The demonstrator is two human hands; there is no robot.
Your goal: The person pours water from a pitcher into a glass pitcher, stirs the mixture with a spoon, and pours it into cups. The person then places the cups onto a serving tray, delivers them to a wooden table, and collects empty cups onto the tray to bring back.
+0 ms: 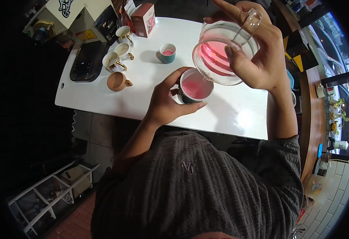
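My right hand (262,55) grips the handle of a clear glass pitcher (216,55), which is tilted and holds pink liquid. Its rim is above a cup (185,95) in my left hand (166,99), and liquid runs from the pitcher into it. The cup is white inside, with pink liquid in it and a dark outside mostly hidden by my fingers. My left fingers and thumb wrap around its sides. Beyond it on the white table (226,107) stands a small teal cup (167,53), also with pink liquid inside.
Several mugs with gold handles stand at the table's left, among them a brown mug (117,81). A black scale (87,61) lies beside them. A red and white box (143,20) is at the back. A wooden counter (313,119) runs along the right.
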